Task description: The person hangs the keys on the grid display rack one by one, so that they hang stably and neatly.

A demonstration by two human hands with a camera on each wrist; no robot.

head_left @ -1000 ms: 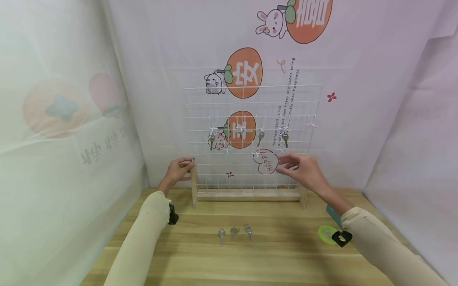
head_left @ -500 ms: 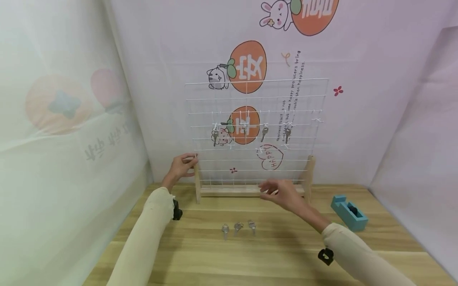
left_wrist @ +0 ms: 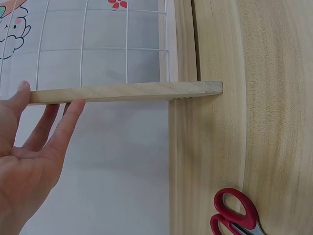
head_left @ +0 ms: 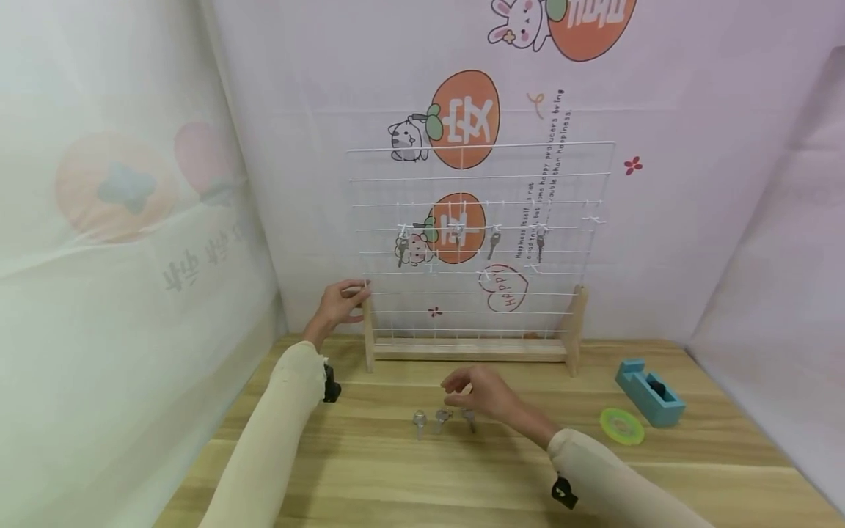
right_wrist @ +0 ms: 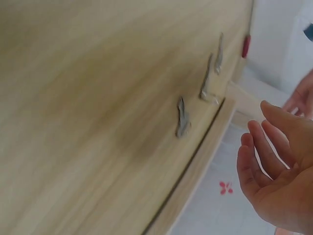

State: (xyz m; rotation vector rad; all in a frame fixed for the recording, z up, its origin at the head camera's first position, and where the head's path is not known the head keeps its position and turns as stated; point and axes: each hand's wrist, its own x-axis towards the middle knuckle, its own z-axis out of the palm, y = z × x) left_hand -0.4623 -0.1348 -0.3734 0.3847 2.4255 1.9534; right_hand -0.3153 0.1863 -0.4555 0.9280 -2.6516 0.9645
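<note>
My left hand (head_left: 339,303) holds the left wooden upright (left_wrist: 142,90) of a white wire grid rack (head_left: 469,350), thumb on one side and fingertips on the other. Above the tabletop, my right hand (head_left: 485,394) hovers with loosely bent fingers and nothing in them. Just below it lie three silver keys in a row: a left key (head_left: 419,420), a middle key (head_left: 441,418) and a right key (head_left: 469,419), partly covered by the hand in the head view. Several keys hang in a row from hooks on the grid, one of them a dark key (head_left: 495,243).
A teal tape dispenser (head_left: 650,396) stands at the right of the wooden table (head_left: 370,469), with a bright green disc (head_left: 622,427) in front of it. Red-handled scissors (left_wrist: 237,210) lie near the rack's left side. Printed cloth walls (head_left: 317,88) enclose the table.
My right hand has come down and left from the grid's right side to just over the loose keys. The left hand stays on the upright. The head view has shifted slightly.
</note>
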